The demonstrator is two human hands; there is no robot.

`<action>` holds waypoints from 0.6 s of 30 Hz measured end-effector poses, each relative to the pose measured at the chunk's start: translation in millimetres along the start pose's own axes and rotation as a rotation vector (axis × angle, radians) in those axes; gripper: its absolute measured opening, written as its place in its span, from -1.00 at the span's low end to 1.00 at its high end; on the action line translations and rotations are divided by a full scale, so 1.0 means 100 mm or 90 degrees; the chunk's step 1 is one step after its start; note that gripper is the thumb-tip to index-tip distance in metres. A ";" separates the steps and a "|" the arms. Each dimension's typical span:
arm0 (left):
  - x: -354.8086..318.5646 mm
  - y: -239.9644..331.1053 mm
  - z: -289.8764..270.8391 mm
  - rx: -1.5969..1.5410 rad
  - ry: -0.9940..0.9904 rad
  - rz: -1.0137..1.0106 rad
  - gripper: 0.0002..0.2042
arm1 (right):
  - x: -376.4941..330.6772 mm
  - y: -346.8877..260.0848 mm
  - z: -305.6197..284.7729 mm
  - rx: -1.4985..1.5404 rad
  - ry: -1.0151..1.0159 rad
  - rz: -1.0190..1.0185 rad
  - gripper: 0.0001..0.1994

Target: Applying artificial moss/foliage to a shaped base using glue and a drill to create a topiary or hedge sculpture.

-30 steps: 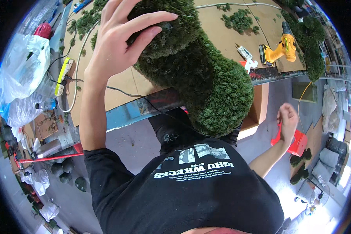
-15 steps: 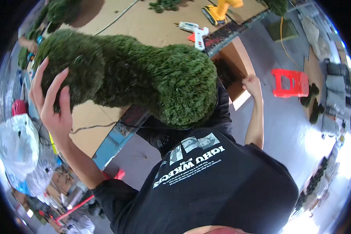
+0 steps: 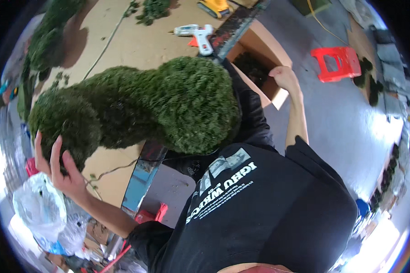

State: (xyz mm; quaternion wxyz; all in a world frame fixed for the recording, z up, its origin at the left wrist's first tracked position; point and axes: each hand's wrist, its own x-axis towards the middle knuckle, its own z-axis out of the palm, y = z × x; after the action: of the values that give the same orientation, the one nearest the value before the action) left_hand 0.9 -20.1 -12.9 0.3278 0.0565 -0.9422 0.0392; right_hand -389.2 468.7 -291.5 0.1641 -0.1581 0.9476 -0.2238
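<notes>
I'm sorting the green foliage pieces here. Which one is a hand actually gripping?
The big curved, fuzzy green form across the table: the left hand grips its rounded left end. The other green form and the loose sprigs lie untouched.

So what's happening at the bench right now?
A person in a black T-shirt is handling a big curved form covered in green artificial foliage over the brown workbench. The left hand cups its rounded end from below. The right hand is a closed fist at the open cardboard box beside the bench; whether it grips anything is unclear. A white glue gun lies on the bench.
</notes>
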 end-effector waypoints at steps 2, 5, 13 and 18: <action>-0.05 0.08 -0.08 -0.019 -0.010 -0.045 -0.70 | -0.02 -0.21 -0.01 0.126 -0.048 0.040 -0.80; 0.05 0.12 -0.09 -0.043 -0.009 -0.066 -0.70 | 0.00 -0.35 -0.07 0.369 0.010 0.021 -0.81; -0.10 0.01 -0.01 -0.057 0.022 -0.035 -0.64 | -0.98 -3.49 -0.69 0.382 -0.162 -0.670 -0.73; 0.05 0.05 0.00 -0.042 0.014 -0.034 -0.62 | -1.24 -4.32 -0.38 0.236 -0.025 -0.946 -0.64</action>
State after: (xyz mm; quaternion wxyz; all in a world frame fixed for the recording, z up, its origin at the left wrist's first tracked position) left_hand -3.6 -15.5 -10.3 0.3407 0.0706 -0.9375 0.0000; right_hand -195.0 161.8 -23.4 0.0114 -0.7276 0.5364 -0.4275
